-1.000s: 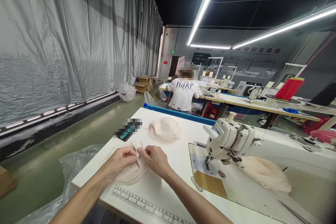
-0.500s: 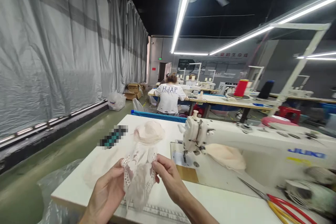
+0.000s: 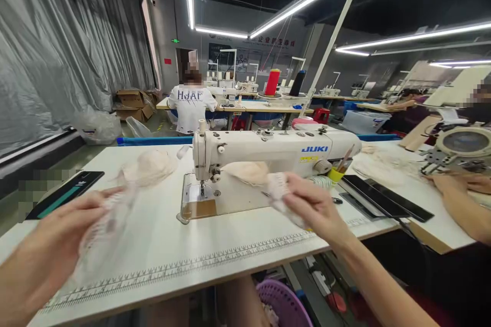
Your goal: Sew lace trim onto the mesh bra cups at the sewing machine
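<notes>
My left hand (image 3: 57, 250) is closed on a thin white lace piece (image 3: 103, 230), blurred by motion, above the left part of the sewing table (image 3: 153, 235). Well apart from it, my right hand (image 3: 316, 204) pinches another whitish lace piece (image 3: 276, 189) in front of the white sewing machine (image 3: 261, 145). Pale fabric (image 3: 247, 171) lies under the machine's arm. A heap of sheer cream fabric (image 3: 149, 166) rests left of the needle. My right hand and its lace hide most of a pair of scissors.
A printed ruler strip (image 3: 184, 268) runs along the table's front edge. Dark flat panels (image 3: 378, 196) and a yellow cup (image 3: 336, 174) stand to the right. Below is a purple basket (image 3: 286, 306). A co-worker's arm (image 3: 460, 204) reaches in at far right; another person (image 3: 192, 107) sits ahead.
The view has swung to the right. My hands, earlier close together at the lace, are now far apart, each with lace. My right hand has moved in front of the machine and scissors.
</notes>
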Action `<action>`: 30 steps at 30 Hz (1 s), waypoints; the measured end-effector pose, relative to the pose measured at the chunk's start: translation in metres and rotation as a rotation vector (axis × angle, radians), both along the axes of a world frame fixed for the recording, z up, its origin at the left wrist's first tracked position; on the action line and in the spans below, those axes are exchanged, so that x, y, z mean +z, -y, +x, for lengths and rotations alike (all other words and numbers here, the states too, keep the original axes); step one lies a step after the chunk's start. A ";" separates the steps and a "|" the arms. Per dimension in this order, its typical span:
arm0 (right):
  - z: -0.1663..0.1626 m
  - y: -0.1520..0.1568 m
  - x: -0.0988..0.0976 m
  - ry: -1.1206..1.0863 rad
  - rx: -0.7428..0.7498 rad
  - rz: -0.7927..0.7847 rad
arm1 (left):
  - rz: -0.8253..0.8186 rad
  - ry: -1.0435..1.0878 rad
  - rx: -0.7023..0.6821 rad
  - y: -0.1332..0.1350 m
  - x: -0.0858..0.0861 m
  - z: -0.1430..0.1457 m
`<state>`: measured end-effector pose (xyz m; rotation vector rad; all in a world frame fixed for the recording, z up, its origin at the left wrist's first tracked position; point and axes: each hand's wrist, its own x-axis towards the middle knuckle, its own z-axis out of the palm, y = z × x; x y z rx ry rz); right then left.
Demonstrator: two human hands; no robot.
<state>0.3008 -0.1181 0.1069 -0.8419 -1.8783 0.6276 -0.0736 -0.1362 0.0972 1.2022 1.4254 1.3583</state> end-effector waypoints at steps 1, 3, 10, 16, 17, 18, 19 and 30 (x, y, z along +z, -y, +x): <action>-0.005 -0.005 -0.003 0.166 0.057 0.056 | 0.037 -0.192 -0.110 -0.006 -0.003 0.012; -0.020 -0.018 -0.021 0.438 0.194 0.054 | 0.066 -0.593 -0.394 -0.016 -0.020 0.036; -0.039 -0.041 -0.097 0.648 0.117 -0.036 | 0.297 -1.028 -0.587 -0.034 -0.098 0.057; -0.055 -0.039 -0.091 0.825 0.157 0.116 | 0.434 -1.042 -0.623 -0.043 -0.093 0.060; -0.056 -0.040 -0.089 0.847 0.201 0.124 | 0.444 -1.033 -0.635 -0.043 -0.093 0.059; -0.055 -0.041 -0.089 0.868 0.242 0.121 | 0.448 -1.024 -0.644 -0.043 -0.094 0.058; -0.053 -0.043 -0.089 0.887 0.278 0.105 | 0.448 -1.019 -0.655 -0.043 -0.096 0.056; -0.032 -0.059 -0.072 0.952 0.385 0.114 | 0.453 -1.055 -1.049 -0.073 -0.094 0.025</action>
